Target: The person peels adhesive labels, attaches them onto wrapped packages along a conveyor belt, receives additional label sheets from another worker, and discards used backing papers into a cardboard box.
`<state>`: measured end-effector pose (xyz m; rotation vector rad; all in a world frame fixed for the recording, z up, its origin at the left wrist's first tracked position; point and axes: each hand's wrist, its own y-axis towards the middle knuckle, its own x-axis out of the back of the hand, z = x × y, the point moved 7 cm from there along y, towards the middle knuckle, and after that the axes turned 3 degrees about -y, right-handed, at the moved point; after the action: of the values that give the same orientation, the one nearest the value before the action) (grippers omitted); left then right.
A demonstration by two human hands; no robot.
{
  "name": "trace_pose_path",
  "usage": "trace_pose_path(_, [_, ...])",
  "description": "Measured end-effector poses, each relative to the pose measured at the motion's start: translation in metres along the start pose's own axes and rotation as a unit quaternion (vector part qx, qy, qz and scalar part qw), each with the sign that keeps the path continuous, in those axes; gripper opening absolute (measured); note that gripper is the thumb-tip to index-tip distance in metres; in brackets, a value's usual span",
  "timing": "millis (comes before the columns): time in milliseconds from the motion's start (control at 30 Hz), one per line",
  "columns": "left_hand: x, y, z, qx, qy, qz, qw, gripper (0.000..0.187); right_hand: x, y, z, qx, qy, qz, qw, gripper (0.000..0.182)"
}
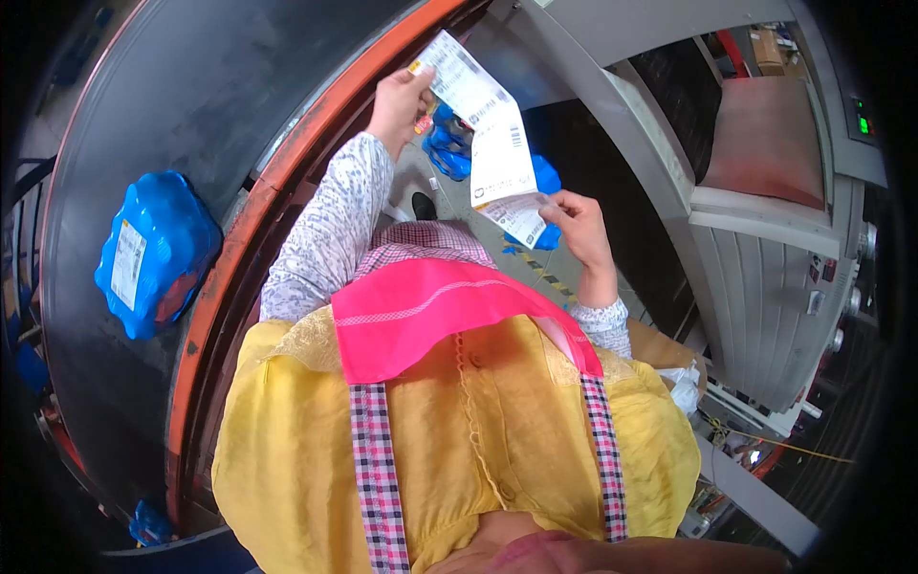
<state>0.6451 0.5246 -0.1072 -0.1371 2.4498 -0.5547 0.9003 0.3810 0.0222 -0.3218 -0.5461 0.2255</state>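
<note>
A folded strip of white printed labels (pixel 502 153) stretches between my two hands. My left hand (pixel 400 103) pinches its upper left end. The lower right end is gripped between the thumb and fingers of my right hand (pixel 580 228). Behind and below the strip, blue wrapped items (pixel 448 143) are partly hidden by it. To the left, a blue wrapped package (pixel 158 253) with a white label (pixel 127 265) on its side rests on the black conveyor belt (pixel 100 383).
An orange-edged rail (pixel 196 354) borders the belt on my left. At right stands a grey machine (pixel 755 287) with an opening and a green display. A white plastic bag (pixel 681 385) lies low at right. Another blue package (pixel 150 523) shows at lower left.
</note>
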Motion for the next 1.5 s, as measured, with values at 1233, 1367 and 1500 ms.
trace_pose_path(1233, [0.008, -0.017, -0.059, -0.092, 0.142, 0.264, 0.95, 0.016, -0.081, 0.143, 0.154, 0.391, -0.161, -0.121, 0.898, 0.016])
trace_pose_path(1367, [0.015, -0.021, -0.089, -0.209, 0.24, 0.154, 0.936, 0.018, -0.077, 0.147, 0.166, 0.443, -0.164, -0.189, 0.861, 0.019])
trace_pose_path(1500, [0.06, 0.015, -0.126, -0.266, 0.154, -0.006, 0.951, 0.025, -0.039, 0.176, 0.174, 0.533, -0.062, -0.256, 0.804, 0.019])
